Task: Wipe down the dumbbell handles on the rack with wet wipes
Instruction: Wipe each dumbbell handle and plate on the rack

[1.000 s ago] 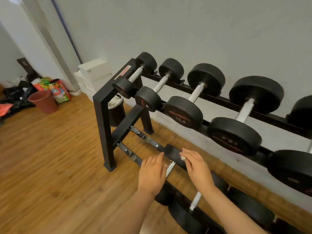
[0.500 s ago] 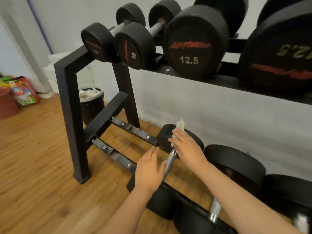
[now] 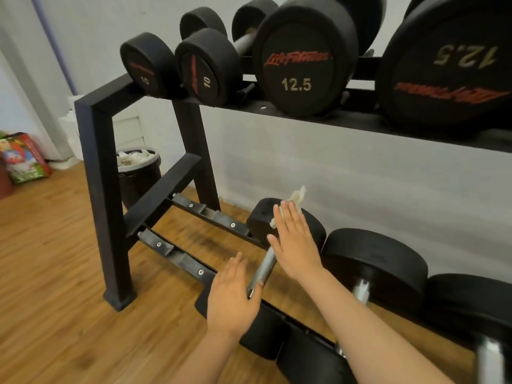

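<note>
The step in hand is the wiping of one handle on the lower tier of the rack. The right hand lies over the far part of the knurled dumbbell handle. Its fingers are straight and flat, not curled, and the wet wipe is pressed under them. A crumpled end of the wipe sticks out past the fingertips, in front of the far head of this dumbbell. The left hand is also flat, holds nothing, and rests at the near end of the same dumbbell, it seems to steady it. Between the two hands the bar shows bare. In my judgement the next move calls for drawing the wipe along the bar toward the near end, with the fingers wrapped closer so that the underside is cleaned too, and only after that for passing to the neighbouring handle on the right
</note>
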Motion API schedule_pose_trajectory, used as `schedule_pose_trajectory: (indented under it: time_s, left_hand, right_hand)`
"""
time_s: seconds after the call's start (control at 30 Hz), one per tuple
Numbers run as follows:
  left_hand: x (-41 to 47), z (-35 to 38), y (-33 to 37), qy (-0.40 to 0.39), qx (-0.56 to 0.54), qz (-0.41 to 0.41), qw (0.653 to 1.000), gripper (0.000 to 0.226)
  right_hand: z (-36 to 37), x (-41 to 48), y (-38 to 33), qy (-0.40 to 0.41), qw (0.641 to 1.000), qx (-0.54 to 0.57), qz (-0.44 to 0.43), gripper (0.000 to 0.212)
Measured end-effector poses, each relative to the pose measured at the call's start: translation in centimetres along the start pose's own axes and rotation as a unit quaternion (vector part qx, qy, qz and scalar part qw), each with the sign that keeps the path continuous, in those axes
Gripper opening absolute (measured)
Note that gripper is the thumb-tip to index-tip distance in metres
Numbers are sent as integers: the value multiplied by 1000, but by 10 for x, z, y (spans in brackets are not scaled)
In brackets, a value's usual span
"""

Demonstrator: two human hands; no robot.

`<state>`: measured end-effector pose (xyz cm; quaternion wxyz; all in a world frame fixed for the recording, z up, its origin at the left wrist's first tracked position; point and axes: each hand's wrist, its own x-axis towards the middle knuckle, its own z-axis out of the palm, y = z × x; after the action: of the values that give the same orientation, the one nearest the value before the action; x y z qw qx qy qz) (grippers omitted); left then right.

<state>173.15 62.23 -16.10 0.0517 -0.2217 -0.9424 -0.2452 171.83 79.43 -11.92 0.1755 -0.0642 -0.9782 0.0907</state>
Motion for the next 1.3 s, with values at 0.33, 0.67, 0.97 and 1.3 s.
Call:
schedule_pose_trajectory:
  time_s: [0.33,0.67,0.97,1.3]
  left_hand:
    - [-8,-1,3,31,-43,2,999,70]
    - [-4,6,-1,43,-51,-14,998,67]
    - [-5,7,1,59,-49,-19,997,64]
    - [-4,7,0,55,-55,-13,997,63]
  right_hand:
    - [-12,-1,5,-80,995,29,43,68]
    - [2,-24,13,-53,996,39,64,72]
    - [20,-38,-7,-1,964,174,200,83]
    - [21,-20,-10,26,913,269,305,94]
